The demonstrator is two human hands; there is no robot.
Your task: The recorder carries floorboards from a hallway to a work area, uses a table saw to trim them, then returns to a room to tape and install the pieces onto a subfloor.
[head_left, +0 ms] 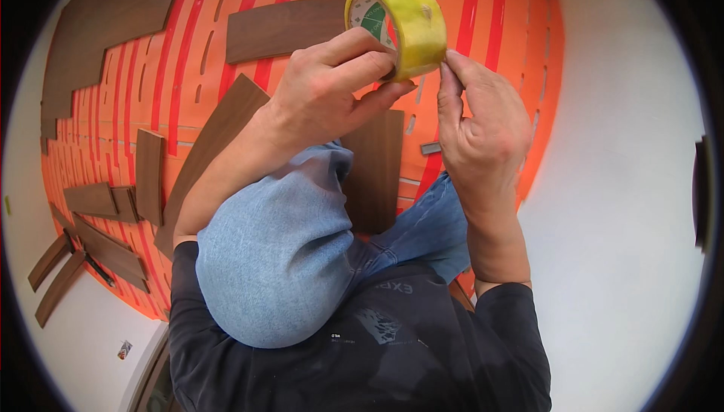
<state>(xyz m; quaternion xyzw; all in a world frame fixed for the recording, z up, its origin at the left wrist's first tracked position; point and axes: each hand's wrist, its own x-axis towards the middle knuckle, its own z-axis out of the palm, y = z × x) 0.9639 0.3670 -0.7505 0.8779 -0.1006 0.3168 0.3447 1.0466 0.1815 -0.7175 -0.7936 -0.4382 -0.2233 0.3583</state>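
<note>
A roll of yellow see-through packing tape [422, 27] is up in front of me, its cardboard core facing left. My left hand [332, 87] grips the roll's near left rim, fingers inside the core and thumb underneath. At the lower right edge of the roll, my right hand [483, 110] pinches with thumb and forefinger. Those fingertips touch the tape's edge; whether they hold a loose end is too small to make out. Behind the hands lies the orange underlay [207, 72] with red strips and slots.
Laid brown floor planks [121, 12] cover the far left. A loose plank [286, 29] lies beyond my left hand, and another plank [373, 170] is beside my knee. Shorter offcuts [90, 199] are scattered at left. A white wall [618, 148] rises on the right.
</note>
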